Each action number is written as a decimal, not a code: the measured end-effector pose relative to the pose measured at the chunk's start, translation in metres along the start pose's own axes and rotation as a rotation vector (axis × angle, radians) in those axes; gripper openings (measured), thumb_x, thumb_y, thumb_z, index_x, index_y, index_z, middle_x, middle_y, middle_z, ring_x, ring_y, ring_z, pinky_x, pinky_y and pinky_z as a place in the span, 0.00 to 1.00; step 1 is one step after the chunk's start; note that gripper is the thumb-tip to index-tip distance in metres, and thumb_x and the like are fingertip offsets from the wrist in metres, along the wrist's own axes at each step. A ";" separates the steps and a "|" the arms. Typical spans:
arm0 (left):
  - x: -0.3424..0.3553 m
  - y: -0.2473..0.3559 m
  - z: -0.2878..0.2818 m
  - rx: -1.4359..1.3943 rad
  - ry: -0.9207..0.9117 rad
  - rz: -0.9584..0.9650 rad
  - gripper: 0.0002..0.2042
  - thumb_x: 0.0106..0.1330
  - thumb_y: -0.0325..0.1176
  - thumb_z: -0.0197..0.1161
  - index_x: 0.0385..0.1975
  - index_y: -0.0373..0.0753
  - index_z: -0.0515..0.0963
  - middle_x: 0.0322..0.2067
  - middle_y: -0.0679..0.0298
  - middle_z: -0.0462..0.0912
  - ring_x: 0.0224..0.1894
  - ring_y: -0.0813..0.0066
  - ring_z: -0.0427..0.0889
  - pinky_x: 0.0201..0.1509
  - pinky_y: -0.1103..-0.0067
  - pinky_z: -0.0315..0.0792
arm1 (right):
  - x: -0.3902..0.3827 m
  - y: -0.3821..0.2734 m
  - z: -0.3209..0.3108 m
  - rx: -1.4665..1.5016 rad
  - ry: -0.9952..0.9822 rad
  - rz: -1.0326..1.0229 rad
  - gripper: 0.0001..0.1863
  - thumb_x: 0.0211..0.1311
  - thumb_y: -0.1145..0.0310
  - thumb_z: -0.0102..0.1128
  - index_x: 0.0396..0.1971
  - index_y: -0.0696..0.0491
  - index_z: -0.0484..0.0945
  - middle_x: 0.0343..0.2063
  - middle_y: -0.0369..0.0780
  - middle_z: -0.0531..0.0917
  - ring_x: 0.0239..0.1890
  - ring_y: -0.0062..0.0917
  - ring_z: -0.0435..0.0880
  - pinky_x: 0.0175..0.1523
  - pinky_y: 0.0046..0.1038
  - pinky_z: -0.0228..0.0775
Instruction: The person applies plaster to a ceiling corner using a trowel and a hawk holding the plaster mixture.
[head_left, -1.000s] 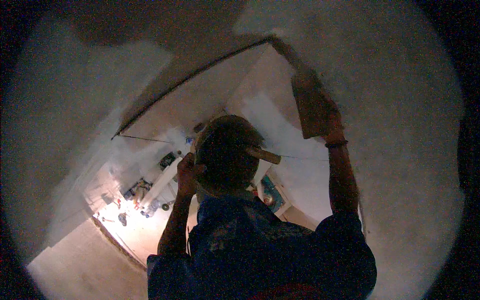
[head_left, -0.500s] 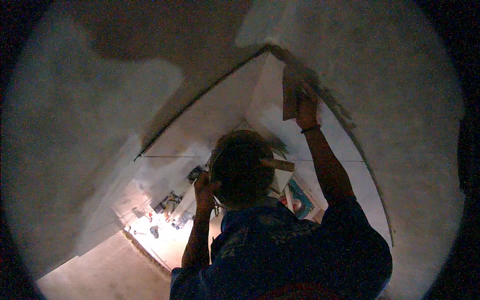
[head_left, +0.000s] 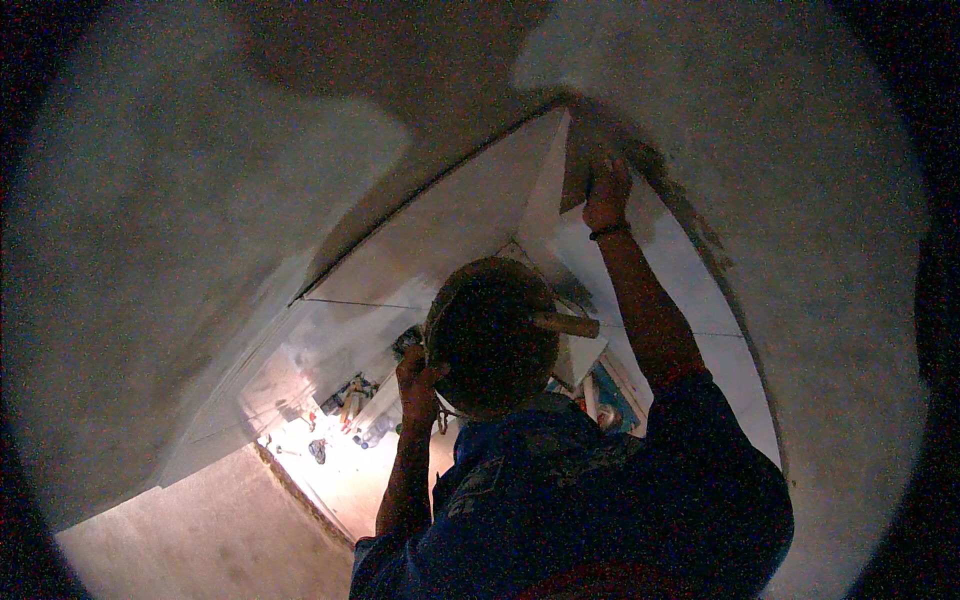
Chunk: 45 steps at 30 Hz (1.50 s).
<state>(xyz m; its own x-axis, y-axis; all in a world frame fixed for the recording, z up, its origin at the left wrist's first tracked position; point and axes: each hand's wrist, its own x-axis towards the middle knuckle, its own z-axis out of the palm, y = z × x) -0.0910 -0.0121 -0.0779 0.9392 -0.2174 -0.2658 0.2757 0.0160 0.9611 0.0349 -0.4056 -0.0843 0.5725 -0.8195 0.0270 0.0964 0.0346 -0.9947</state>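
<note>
My left hand (head_left: 417,385) is closed on the left rim of a dark round bucket (head_left: 490,340), held in front of my chest. A wooden tool handle (head_left: 567,324) sticks out over the bucket's right side; the inside is too dark to make out. Up and to the right, my right hand (head_left: 607,195) is closed round a wide flat trowel (head_left: 577,178). Its blade lies at the white wall panel (head_left: 660,260), close below the corner where the panels meet the rough grey surface. The trowel's grip is mostly hidden by my fingers.
A dark damp-looking band (head_left: 650,165) runs along the panel's upper edge. Brightly lit at lower left, tools and small items (head_left: 350,400) lie in a pile. A teal object (head_left: 615,395) shows beyond the bucket on the right, beside a pale board.
My right hand has moved the trowel up and closer to the corner. The view has shifted slightly, so the panels sit further right. My left hand still holds the bucket.
</note>
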 end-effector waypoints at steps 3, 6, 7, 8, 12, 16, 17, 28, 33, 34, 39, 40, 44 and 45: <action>-0.004 0.008 0.000 0.043 0.019 -0.007 0.09 0.39 0.25 0.58 0.23 0.36 0.69 0.25 0.67 0.72 0.30 0.76 0.69 0.36 0.81 0.61 | 0.012 -0.044 -0.005 -0.763 -0.400 -0.091 0.24 0.45 0.67 0.55 0.45 0.58 0.66 0.45 0.44 0.68 0.50 0.36 0.64 0.54 0.34 0.55; -0.006 0.022 0.013 -0.046 -0.002 -0.006 0.10 0.40 0.25 0.58 0.24 0.36 0.69 0.25 0.67 0.72 0.30 0.76 0.69 0.36 0.81 0.62 | 0.030 -0.014 -0.021 -0.994 -0.319 -0.569 0.27 0.39 0.69 0.55 0.45 0.58 0.66 0.46 0.47 0.68 0.50 0.40 0.64 0.54 0.38 0.54; -0.006 0.021 0.015 -0.032 -0.004 -0.020 0.10 0.40 0.25 0.58 0.24 0.36 0.69 0.25 0.67 0.72 0.30 0.76 0.69 0.36 0.81 0.62 | 0.036 0.006 -0.026 -1.008 -0.238 -0.755 0.28 0.37 0.70 0.55 0.45 0.59 0.66 0.46 0.48 0.68 0.50 0.42 0.63 0.54 0.40 0.53; -0.005 0.020 0.016 -0.016 -0.003 -0.034 0.10 0.40 0.25 0.58 0.25 0.36 0.69 0.25 0.67 0.72 0.30 0.76 0.69 0.36 0.81 0.62 | 0.040 0.022 -0.028 -1.016 -0.155 -0.941 0.29 0.34 0.72 0.55 0.45 0.59 0.66 0.46 0.49 0.68 0.50 0.44 0.63 0.54 0.41 0.52; -0.006 0.030 0.015 0.055 -0.014 -0.042 0.10 0.40 0.25 0.58 0.25 0.36 0.69 0.26 0.67 0.72 0.30 0.76 0.69 0.35 0.81 0.62 | 0.027 0.016 -0.017 -1.154 -0.143 -1.013 0.30 0.33 0.73 0.54 0.46 0.58 0.66 0.47 0.50 0.67 0.48 0.46 0.64 0.53 0.43 0.52; -0.006 0.020 0.009 0.030 -0.010 -0.060 0.10 0.40 0.26 0.59 0.24 0.36 0.69 0.24 0.67 0.71 0.29 0.76 0.68 0.34 0.80 0.62 | 0.015 -0.005 -0.008 -1.037 -0.091 -1.067 0.30 0.36 0.71 0.56 0.47 0.58 0.64 0.47 0.49 0.67 0.49 0.45 0.63 0.54 0.41 0.53; -0.007 0.019 0.012 -0.034 -0.020 -0.047 0.10 0.40 0.26 0.59 0.24 0.36 0.69 0.24 0.67 0.71 0.29 0.76 0.68 0.34 0.80 0.62 | 0.022 0.004 -0.019 -1.103 -0.093 -1.089 0.29 0.38 0.70 0.56 0.47 0.58 0.64 0.47 0.48 0.68 0.50 0.44 0.63 0.54 0.40 0.53; -0.007 0.029 0.018 0.042 -0.029 -0.020 0.11 0.40 0.27 0.60 0.27 0.35 0.72 0.25 0.66 0.73 0.29 0.76 0.69 0.35 0.79 0.63 | -0.010 -0.052 -0.021 -0.222 -0.342 -0.303 0.23 0.55 0.67 0.47 0.51 0.56 0.61 0.50 0.48 0.66 0.51 0.43 0.65 0.54 0.41 0.55; -0.005 0.017 0.013 -0.025 -0.049 -0.041 0.10 0.41 0.28 0.60 0.25 0.36 0.71 0.24 0.67 0.72 0.29 0.76 0.69 0.35 0.79 0.63 | 0.000 -0.045 0.002 -0.429 -0.317 -0.489 0.21 0.56 0.68 0.44 0.51 0.54 0.63 0.50 0.47 0.66 0.51 0.44 0.64 0.55 0.43 0.53; -0.003 0.015 0.011 0.090 -0.046 -0.006 0.10 0.41 0.28 0.60 0.25 0.36 0.71 0.24 0.68 0.72 0.28 0.77 0.69 0.34 0.79 0.63 | 0.001 -0.045 0.009 -0.477 -0.310 -0.540 0.20 0.56 0.68 0.44 0.51 0.54 0.63 0.50 0.47 0.66 0.51 0.43 0.64 0.55 0.43 0.53; -0.007 0.025 0.020 0.075 -0.004 0.027 0.09 0.40 0.28 0.60 0.22 0.36 0.70 0.21 0.70 0.69 0.26 0.79 0.66 0.31 0.81 0.61 | 0.002 -0.053 0.026 -0.733 -0.283 -0.771 0.19 0.57 0.66 0.44 0.49 0.53 0.65 0.49 0.46 0.67 0.51 0.42 0.65 0.55 0.42 0.54; -0.006 0.023 0.017 0.171 -0.014 0.052 0.09 0.40 0.28 0.60 0.22 0.36 0.70 0.21 0.70 0.69 0.26 0.79 0.66 0.31 0.81 0.61 | 0.000 -0.057 0.025 -0.772 -0.285 -0.818 0.19 0.57 0.65 0.44 0.49 0.53 0.65 0.49 0.46 0.68 0.51 0.42 0.65 0.55 0.41 0.54; -0.002 0.019 0.007 0.466 -0.026 0.019 0.10 0.40 0.29 0.60 0.24 0.36 0.71 0.23 0.68 0.71 0.28 0.78 0.68 0.33 0.81 0.62 | -0.001 -0.078 0.016 -0.914 -0.316 -1.021 0.18 0.58 0.63 0.43 0.48 0.52 0.66 0.48 0.45 0.69 0.50 0.41 0.65 0.55 0.41 0.54; -0.001 0.020 0.008 0.518 -0.022 -0.016 0.10 0.40 0.30 0.60 0.24 0.35 0.71 0.24 0.67 0.73 0.29 0.77 0.69 0.34 0.81 0.63 | 0.000 -0.083 0.013 -0.943 -0.326 -1.074 0.18 0.58 0.63 0.43 0.48 0.52 0.67 0.48 0.45 0.69 0.50 0.40 0.66 0.55 0.40 0.54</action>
<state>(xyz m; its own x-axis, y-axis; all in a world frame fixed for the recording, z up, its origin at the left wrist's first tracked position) -0.0880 -0.0191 -0.0577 0.9297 -0.2341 -0.2844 0.1472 -0.4718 0.8693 0.0378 -0.4010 -0.0007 0.7378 -0.0426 0.6736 0.1020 -0.9795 -0.1737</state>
